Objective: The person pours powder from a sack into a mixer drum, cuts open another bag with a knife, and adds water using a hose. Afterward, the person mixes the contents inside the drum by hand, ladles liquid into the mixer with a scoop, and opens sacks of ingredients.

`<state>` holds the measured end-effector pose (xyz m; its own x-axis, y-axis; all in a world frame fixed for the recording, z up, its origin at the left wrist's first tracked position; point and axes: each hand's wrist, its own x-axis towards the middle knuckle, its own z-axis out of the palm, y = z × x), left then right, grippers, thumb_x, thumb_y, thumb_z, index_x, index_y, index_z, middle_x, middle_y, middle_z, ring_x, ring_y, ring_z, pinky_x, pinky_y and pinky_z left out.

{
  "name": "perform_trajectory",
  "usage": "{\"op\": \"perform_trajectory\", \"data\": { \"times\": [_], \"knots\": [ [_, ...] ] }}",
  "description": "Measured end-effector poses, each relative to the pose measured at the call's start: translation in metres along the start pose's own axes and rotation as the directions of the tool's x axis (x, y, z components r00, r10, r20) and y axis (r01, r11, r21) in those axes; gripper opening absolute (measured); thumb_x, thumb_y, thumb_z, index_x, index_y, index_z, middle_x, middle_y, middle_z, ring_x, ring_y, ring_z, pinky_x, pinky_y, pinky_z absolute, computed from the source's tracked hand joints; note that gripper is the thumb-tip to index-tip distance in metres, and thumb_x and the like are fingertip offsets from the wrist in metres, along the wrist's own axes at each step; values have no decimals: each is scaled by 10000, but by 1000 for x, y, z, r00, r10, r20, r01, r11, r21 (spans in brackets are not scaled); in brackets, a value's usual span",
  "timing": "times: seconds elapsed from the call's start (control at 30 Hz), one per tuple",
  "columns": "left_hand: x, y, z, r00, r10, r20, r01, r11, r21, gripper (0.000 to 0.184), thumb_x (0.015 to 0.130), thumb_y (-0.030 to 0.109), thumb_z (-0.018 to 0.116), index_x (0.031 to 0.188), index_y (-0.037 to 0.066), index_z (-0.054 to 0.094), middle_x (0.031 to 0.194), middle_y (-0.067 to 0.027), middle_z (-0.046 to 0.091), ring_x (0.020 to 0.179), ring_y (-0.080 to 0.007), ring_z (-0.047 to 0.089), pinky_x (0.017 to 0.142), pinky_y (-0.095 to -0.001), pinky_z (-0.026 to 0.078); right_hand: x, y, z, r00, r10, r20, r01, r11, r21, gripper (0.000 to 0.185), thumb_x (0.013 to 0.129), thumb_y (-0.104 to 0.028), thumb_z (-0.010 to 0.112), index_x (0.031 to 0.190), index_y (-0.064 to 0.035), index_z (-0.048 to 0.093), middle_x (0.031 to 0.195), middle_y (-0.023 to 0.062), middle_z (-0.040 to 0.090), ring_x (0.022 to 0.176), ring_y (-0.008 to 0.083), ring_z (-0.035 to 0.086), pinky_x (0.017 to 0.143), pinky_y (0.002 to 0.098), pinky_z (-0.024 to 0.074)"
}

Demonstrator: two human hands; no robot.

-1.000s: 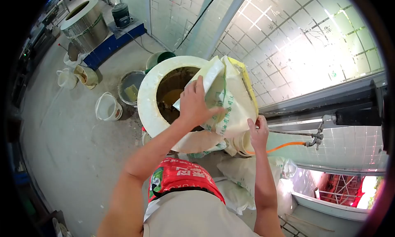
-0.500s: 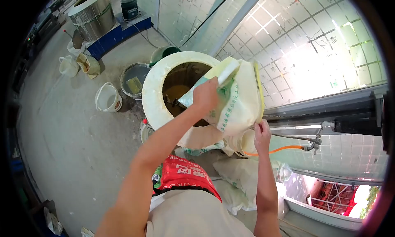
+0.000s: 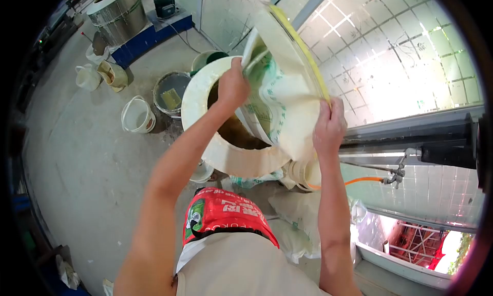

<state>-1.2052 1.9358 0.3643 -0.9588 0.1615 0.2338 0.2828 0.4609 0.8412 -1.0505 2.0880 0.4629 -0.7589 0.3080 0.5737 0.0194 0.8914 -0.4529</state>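
A large white sack (image 3: 295, 108) with green print and a yellow edge is held up over a round drum (image 3: 195, 103) with a wide pale rim. My left hand (image 3: 233, 85) is closed on the sack's open mouth, above the drum's opening. At the yellow edge on the right, my right hand (image 3: 329, 125) pinches the sack. The sack's mouth faces left and covers part of the opening. Brownish material shows inside the drum, but nothing can be made out falling from the sack.
White buckets (image 3: 137, 115) and a grey tub (image 3: 169, 93) stand left of the drum. A metal drum (image 3: 119, 20) and motor (image 3: 164, 3) sit at the upper left. Filled sacks (image 3: 295, 214) lie below right, near an orange hose (image 3: 363, 180) and tap.
The sack has been lifted and spread taller, its yellow edge now reaching higher. My right hand has moved up with it, and my left hand has shifted up and left.
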Motion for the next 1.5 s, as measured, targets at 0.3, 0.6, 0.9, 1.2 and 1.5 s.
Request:
{"op": "perform_trajectory", "data": {
  "times": [0.3,0.6,0.9,1.2,1.5],
  "knots": [
    [-3,-5,-1,996,65,56,-63,997,-42,296,815,75,480,1109,80,514,929,-228,584,882,-411,535,742,-446,432,2,-4,-5,1000,-31,2,31,999,8,88,859,-69,482,915,-12,517,777,149,522,656,339,522,568,373,412],
    [8,4,-1,993,85,76,-77,991,-107,269,816,81,484,1077,40,535,909,-246,580,900,-418,525,753,-427,435,8,-2,-11,999,51,-6,-50,995,90,87,855,-55,477,913,-13,526,779,151,522,654,303,519,586,344,414],
    [12,15,11,996,83,20,-79,986,-147,327,770,-3,461,1082,33,552,894,-247,582,856,-407,547,730,-428,444,15,11,-9,996,83,27,-82,996,-25,112,870,-109,470,922,-25,522,785,152,528,679,332,518,609,360,421],
    [1,30,-4,992,-14,-125,-36,921,-387,341,764,-10,473,1095,20,553,908,-233,597,892,-381,561,758,-384,447,3,8,-16,995,88,-50,-85,994,72,103,876,-117,473,902,-26,513,772,150,526,661,328,515,615,350,425],
    [-5,12,17,995,-4,-99,-33,927,-373,370,774,-14,465,1137,10,533,925,-246,593,871,-362,583,760,-373,447,4,13,-8,987,157,-22,-156,987,24,98,851,-72,487,905,-1,528,714,154,519,638,312,523,586,359,425]
  ]
}}
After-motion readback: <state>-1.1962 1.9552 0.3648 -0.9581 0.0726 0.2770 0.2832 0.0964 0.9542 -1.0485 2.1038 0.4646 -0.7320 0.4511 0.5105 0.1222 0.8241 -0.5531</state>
